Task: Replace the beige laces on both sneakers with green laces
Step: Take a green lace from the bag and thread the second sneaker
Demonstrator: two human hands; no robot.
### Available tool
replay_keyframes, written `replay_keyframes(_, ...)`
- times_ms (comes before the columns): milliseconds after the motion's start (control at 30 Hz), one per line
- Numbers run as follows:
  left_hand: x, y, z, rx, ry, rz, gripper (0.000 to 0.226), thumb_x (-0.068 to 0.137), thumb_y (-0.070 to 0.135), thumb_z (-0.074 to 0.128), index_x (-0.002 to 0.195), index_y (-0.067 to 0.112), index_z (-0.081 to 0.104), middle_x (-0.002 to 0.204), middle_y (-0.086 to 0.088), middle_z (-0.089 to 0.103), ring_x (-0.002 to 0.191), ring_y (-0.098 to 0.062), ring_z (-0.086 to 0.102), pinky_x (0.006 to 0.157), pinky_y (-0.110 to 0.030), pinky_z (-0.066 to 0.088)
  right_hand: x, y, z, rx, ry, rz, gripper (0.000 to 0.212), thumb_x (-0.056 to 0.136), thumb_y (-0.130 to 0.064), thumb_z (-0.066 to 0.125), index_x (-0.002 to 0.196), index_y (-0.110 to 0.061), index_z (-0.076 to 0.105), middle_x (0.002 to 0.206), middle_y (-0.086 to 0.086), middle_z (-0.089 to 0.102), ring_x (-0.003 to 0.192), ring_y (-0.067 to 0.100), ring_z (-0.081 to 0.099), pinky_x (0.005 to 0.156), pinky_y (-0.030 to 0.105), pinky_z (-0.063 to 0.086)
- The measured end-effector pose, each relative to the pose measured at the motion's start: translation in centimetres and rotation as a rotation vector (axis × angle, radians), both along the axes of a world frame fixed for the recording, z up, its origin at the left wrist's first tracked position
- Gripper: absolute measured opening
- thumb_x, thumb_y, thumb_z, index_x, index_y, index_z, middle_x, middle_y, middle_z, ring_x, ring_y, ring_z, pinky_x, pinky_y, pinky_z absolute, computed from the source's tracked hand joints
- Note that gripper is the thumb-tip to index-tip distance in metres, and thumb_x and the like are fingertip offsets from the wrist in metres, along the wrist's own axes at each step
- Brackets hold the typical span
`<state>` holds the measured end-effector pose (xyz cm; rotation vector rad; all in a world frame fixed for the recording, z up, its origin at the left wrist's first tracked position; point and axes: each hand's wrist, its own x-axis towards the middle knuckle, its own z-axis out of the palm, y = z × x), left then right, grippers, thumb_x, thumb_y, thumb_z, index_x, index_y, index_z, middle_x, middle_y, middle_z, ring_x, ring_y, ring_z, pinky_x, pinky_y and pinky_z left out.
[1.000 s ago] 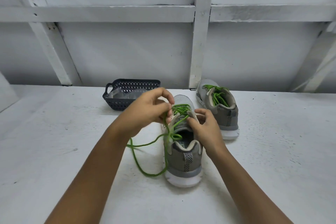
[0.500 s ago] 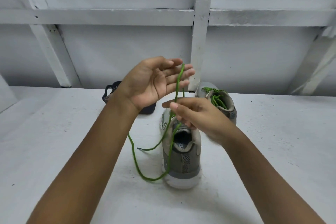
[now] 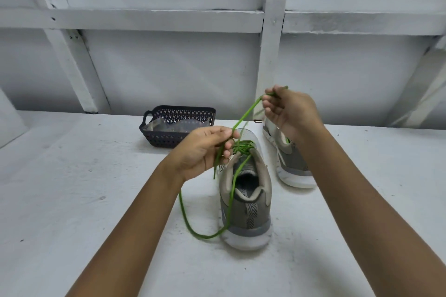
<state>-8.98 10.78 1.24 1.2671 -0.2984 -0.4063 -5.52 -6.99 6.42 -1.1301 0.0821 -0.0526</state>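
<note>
The near sneaker (image 3: 246, 202) stands about the middle of the white tabletop (image 3: 72, 200), heel toward the near edge and toe toward the far edge. A green lace (image 3: 246, 113) is already threaded across its upper eyelets.

The left hand (image 3: 205, 149) hovers just above and to the left of the shoe's tongue. Its grip is closed, with thumb and curled fingers pinching the lace where it leaves the eyelets. The right hand (image 3: 289, 111) is raised higher and closer to the far edge. Its grip is also closed, pinching the lace near its end, and a short tip pokes out above the knuckles. Between the two hands the lace runs as a straight, tight line.

One more stretch of lace drops from the eyelets through the shoe's opening and over the left side of the heel. It curves along the tabletop toward the near edge, then rises behind the left wrist. A short loose end hangs below the left fingers.

The far sneaker (image 3: 289, 161) stands just to the right of the near one, closer to the far edge, partly hidden by the right hand and forearm. A glimpse of green shows in it.

A dark basket (image 3: 178, 113) sits by the far edge, left of both shoes, with pale crumpled material inside
</note>
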Motion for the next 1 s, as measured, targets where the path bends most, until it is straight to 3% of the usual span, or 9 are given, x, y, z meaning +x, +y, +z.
replay_keyframes(67,0.1,0.1,-0.1,0.023,-0.015,0.068,0.014,0.090,0.013,0.050,0.087,0.006,0.061,0.059,0.004,0.052,0.051,-0.007,0.050,0.049,-0.017,0.045,0.7,0.0,-0.2,-0.043,0.036,0.015,0.028,0.099,-0.024,0.047,0.077,-0.008,0.057,0.052,0.000,0.053,0.035,0.005,0.047,0.037,0.015,0.040)
replay_keyframes(133,0.2,0.0,0.0,0.060,-0.033,0.109,0.018,0.095,0.008,0.046,0.087,0.005,0.062,0.058,0.004,0.053,0.050,-0.006,0.050,0.049,-0.015,0.044,0.4,0.6,-1.2,-0.262,0.088,0.186,0.029,0.094,-0.035,0.054,0.082,-0.009,0.060,0.050,-0.004,0.042,0.032,0.004,0.033,0.034,0.012,0.027)
replay_keyframes(233,0.2,-0.3,0.2,0.104,-0.060,0.106,0.020,0.096,0.008,0.046,0.086,0.004,0.063,0.057,0.004,0.054,0.049,-0.006,0.050,0.050,-0.015,0.045,-0.2,1.9,-2.3,-0.548,0.076,0.391,0.022,0.092,-0.029,0.059,0.085,-0.008,0.064,0.051,-0.007,0.039,0.034,0.003,0.025,0.034,0.013,0.018)
replay_keyframes(467,-0.2,1.3,-0.3,0.203,-0.086,0.050,0.018,0.091,0.013,0.053,0.090,0.002,0.067,0.059,0.002,0.058,0.052,-0.008,0.054,0.054,-0.017,0.049,1.4,0.7,-0.6,-0.311,0.114,0.125,0.028,0.097,-0.016,0.050,0.071,-0.009,0.057,0.041,-0.007,0.052,0.034,0.002,0.047,0.034,0.012,0.036)
replay_keyframes(633,-0.4,2.4,-0.2,0.126,-0.039,0.023,0.017,0.077,0.018,0.060,0.084,0.008,0.073,0.066,-0.002,0.067,0.058,-0.011,0.065,0.056,-0.019,0.053,1.7,1.0,-1.4,-0.369,0.109,0.178,0.028,0.098,-0.023,0.050,0.075,-0.009,0.058,0.047,-0.003,0.057,0.037,0.005,0.053,0.038,0.014,0.042)
replay_keyframes(700,-0.2,2.4,-0.3,0.073,0.007,0.067,0.017,0.079,0.017,0.060,0.090,0.010,0.071,0.071,-0.003,0.071,0.062,-0.012,0.069,0.056,-0.020,0.055,1.2,1.0,-1.8,-0.548,0.128,0.246,0.034,0.097,-0.037,0.048,0.080,-0.010,0.060,0.052,-0.003,0.059,0.041,0.007,0.054,0.040,0.015,0.041)
replay_keyframes(867,0.2,1.6,-1.4,0.080,0.075,0.239,0.011,0.093,0.008,0.053,0.098,0.014,0.061,0.073,-0.006,0.073,0.063,-0.013,0.071,0.054,-0.021,0.055,-0.7,1.0,-3.9,-1.466,-0.119,0.208,0.051,0.093,-0.047,0.047,0.065,-0.006,0.060,0.058,0.006,0.049,0.054,0.017,0.046,0.051,0.026,0.034)
replay_keyframes(933,0.2,1.2,-1.9,0.081,0.068,0.306,0.006,0.095,0.010,0.053,0.095,0.014,0.057,0.073,-0.008,0.073,0.063,-0.014,0.071,0.056,-0.023,0.057,-1.5,1.3,-4.8,-1.553,-0.169,0.214,0.053,0.091,-0.048,0.050,0.058,-0.007,0.055,0.055,0.007,0.044,0.056,0.016,0.041,0.051,0.028,0.028)
replay_keyframes(1000,0.3,0.6,-2.5,0.073,0.046,0.368,0.004,0.096,0.012,0.053,0.093,0.014,0.055,0.074,-0.010,0.073,0.062,-0.015,0.070,0.064,-0.025,0.058,-1.9,1.6,-5.8,-1.540,-0.181,0.201,0.046,0.089,-0.047,0.054,0.055,-0.016,0.054,0.068,0.010,0.048,0.071,0.016,0.045,0.061,0.027,0.035)
